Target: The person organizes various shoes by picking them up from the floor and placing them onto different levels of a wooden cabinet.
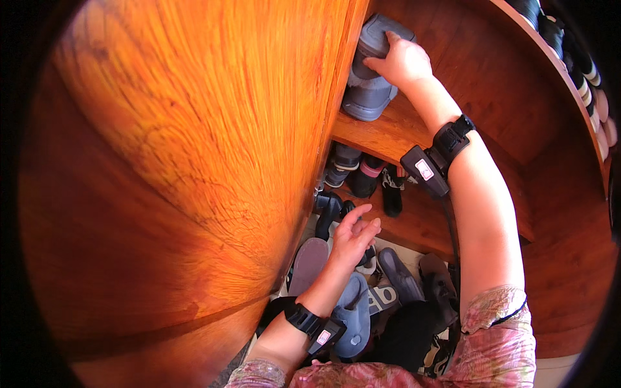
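My right hand (405, 63) reaches onto a wooden shelf, its thumb and forefinger on a dark grey shoe (380, 36). The other fingers are hidden from me. Just below that shoe sits a blue-grey fleece-lined shoe (367, 99), close to the door's edge. Lower down, my left hand (353, 237) hangs in the air with its fingers apart and nothing in them. Beneath it, a blue slipper (353, 317) and a mauve sole (310, 264) lie among the footwear on the floor.
A large wooden cabinet door (208, 145) fills the left side. Several shoes stand on the lower shelf (407, 228), among them a black shoe with a pink band (367, 177). More shoes (582, 77) line a shelf at the far right. A dark cable (451, 233) runs along my right arm.
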Available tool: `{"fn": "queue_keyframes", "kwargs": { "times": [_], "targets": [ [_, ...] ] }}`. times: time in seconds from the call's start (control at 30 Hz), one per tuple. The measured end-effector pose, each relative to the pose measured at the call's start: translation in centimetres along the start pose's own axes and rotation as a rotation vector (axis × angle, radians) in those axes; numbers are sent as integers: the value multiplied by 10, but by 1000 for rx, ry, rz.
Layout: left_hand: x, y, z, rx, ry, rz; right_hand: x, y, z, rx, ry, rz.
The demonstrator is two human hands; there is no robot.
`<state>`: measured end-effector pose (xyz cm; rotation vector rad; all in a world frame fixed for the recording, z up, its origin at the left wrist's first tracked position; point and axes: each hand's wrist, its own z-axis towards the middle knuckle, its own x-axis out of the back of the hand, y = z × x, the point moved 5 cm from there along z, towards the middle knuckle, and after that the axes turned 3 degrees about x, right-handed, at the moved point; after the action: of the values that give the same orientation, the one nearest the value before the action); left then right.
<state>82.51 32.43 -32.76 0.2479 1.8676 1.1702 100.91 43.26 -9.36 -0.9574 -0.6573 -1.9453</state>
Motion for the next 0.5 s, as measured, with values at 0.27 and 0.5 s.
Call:
{"fn": "queue_keyframes", "kwargs": {
  "times": [0.27,0.5],
  "targets": [
    [3,-3,2,-3,14,60,-31,48,-9,-17,70,342],
    [10,1,3,14,73,114,0,48,-16,-261,131,891]
  ]
}}
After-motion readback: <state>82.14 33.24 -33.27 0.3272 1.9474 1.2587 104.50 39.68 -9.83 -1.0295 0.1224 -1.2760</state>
